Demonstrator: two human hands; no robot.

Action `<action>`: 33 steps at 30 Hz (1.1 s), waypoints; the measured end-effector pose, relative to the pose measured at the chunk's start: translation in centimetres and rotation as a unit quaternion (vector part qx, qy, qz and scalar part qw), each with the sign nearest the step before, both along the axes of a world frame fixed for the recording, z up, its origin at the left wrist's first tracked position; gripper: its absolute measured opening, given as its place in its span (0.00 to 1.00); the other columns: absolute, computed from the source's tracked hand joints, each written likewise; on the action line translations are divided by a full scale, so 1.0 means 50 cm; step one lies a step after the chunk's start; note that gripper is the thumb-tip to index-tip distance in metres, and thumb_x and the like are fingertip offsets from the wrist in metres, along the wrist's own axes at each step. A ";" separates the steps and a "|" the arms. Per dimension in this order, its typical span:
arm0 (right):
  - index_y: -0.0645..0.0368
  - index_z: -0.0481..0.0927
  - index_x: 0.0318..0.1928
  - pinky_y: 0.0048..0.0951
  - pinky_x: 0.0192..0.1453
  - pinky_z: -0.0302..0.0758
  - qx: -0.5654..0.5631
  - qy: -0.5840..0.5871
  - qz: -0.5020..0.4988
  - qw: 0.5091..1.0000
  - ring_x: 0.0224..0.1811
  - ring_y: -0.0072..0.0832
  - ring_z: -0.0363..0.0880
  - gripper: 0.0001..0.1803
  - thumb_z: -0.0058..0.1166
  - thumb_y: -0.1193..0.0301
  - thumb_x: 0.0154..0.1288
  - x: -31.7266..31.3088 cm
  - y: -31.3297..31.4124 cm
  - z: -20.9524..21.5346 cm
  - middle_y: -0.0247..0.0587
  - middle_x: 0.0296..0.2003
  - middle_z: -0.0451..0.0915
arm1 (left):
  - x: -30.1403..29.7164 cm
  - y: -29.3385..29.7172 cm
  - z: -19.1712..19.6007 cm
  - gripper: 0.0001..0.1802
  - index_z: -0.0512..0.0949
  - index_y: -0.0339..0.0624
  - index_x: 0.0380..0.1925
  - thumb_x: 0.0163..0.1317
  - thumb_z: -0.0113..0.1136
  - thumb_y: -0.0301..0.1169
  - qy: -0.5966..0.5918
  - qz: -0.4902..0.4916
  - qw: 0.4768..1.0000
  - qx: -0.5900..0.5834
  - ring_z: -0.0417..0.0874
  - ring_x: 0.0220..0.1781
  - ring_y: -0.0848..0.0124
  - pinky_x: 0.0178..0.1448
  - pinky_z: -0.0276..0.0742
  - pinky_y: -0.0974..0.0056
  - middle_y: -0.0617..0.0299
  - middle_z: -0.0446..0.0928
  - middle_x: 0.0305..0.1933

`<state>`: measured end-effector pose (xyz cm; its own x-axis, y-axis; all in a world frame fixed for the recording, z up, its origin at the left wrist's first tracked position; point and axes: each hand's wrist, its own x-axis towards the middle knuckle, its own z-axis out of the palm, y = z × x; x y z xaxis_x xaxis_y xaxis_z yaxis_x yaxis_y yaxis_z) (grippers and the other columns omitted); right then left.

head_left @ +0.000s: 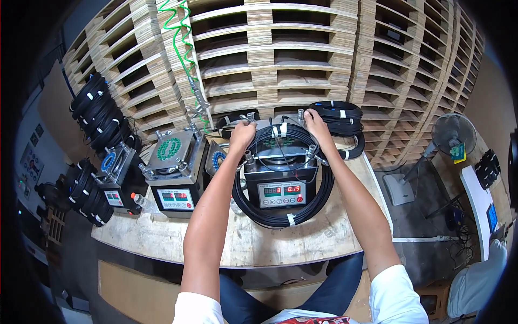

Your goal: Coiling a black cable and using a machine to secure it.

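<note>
A bench polishing machine [286,178] with a lit red display stands before me. A coil of black cable [278,221] is draped round its front, bound with white ties, and strands cross the top. At the rear left corner my left hand [243,135] closes around a metal clamp post [250,116]. My right hand [318,129] grips at the rear right corner, its thumb against another metal post [300,114]; its other fingers are mostly hidden. Through the cable, a plate with green pieces [278,142] partly shows on top of the machine.
To the left stand a polishing machine with a green ring [169,149] and a smaller one with a blue ring [109,161]. A clear bottle [141,202] sits between them. Cable coils [340,116] lie behind right. Stacked pallets [302,54] rise behind; a fan [454,135] stands right.
</note>
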<state>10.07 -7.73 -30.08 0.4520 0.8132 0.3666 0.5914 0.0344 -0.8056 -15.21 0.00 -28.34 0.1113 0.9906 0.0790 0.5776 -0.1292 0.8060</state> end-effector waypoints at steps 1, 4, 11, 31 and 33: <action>0.58 0.73 0.62 0.38 0.64 0.70 0.000 0.000 0.000 1.000 0.61 0.51 0.76 0.29 0.42 0.49 0.74 0.002 0.002 -0.003 0.57 0.55 0.79 | 0.000 0.002 0.000 0.34 0.74 0.39 0.61 0.59 0.56 0.49 0.006 0.007 1.000 -0.011 0.75 0.66 0.48 0.69 0.68 0.54 0.41 0.76 0.62; 0.59 0.72 0.63 0.37 0.65 0.69 0.041 0.006 0.043 0.998 0.62 0.49 0.75 0.29 0.41 0.51 0.75 0.007 0.006 -0.009 0.57 0.57 0.78 | 0.001 0.008 -0.003 0.37 0.72 0.40 0.64 0.59 0.56 0.50 0.008 0.030 0.999 -0.016 0.73 0.68 0.47 0.71 0.66 0.53 0.41 0.74 0.64; 0.59 0.72 0.64 0.37 0.64 0.70 0.022 0.038 0.033 0.998 0.60 0.48 0.77 0.29 0.41 0.51 0.75 0.009 0.000 -0.002 0.57 0.56 0.79 | 0.006 -0.009 0.003 0.37 0.70 0.40 0.65 0.58 0.59 0.49 -0.015 0.024 1.000 -0.002 0.73 0.68 0.47 0.71 0.66 0.53 0.40 0.73 0.65; 0.63 0.72 0.63 0.40 0.68 0.67 0.038 0.002 0.078 0.996 0.66 0.52 0.70 0.31 0.35 0.50 0.78 -0.007 -0.013 0.008 0.57 0.61 0.74 | -0.003 -0.001 -0.004 0.35 0.72 0.46 0.65 0.58 0.58 0.48 -0.008 0.004 1.000 0.014 0.74 0.67 0.48 0.71 0.66 0.53 0.42 0.75 0.64; 0.63 0.72 0.63 0.40 0.68 0.67 0.026 0.014 0.077 0.997 0.66 0.52 0.70 0.30 0.35 0.51 0.78 -0.006 -0.012 0.008 0.58 0.61 0.74 | -0.005 -0.001 0.000 0.35 0.72 0.46 0.65 0.58 0.58 0.48 0.002 0.004 1.000 0.021 0.74 0.67 0.48 0.71 0.66 0.54 0.41 0.75 0.64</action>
